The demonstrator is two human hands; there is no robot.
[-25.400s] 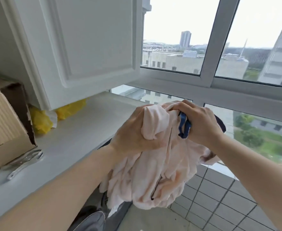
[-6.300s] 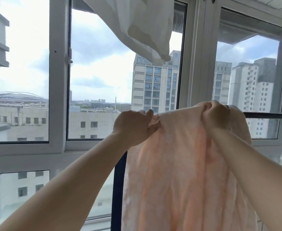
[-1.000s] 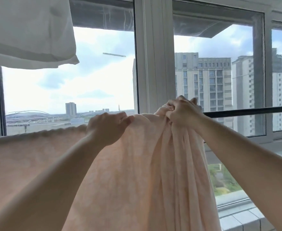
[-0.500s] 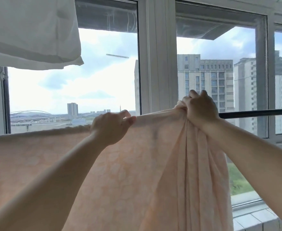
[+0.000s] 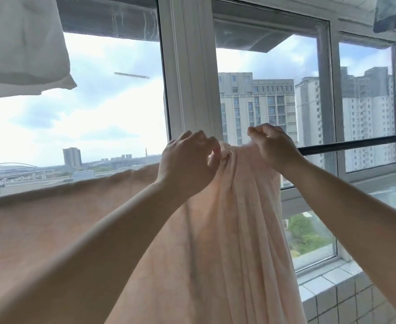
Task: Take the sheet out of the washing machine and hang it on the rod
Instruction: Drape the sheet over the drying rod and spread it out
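A pale pink sheet (image 5: 218, 230) hangs over a dark horizontal rod (image 5: 356, 145) that runs in front of the window. The sheet spreads flat along the rod to the left and is bunched into folds at its right end. My left hand (image 5: 187, 162) pinches the bunched top edge at the rod. My right hand (image 5: 274, 146) grips the gathered cloth just to the right of it, with fingers curled. The rod is bare to the right of my right hand and hidden under the sheet to the left.
A white cloth (image 5: 24, 45) hangs overhead at the upper left. A white window frame post (image 5: 187, 71) stands right behind the rod. A tiled ledge (image 5: 332, 291) lies low at the right. A dark item (image 5: 393, 12) hangs at the top right.
My left hand has moved right along the rod to the bunched folds, close beside my right hand. The view has shifted slightly left.
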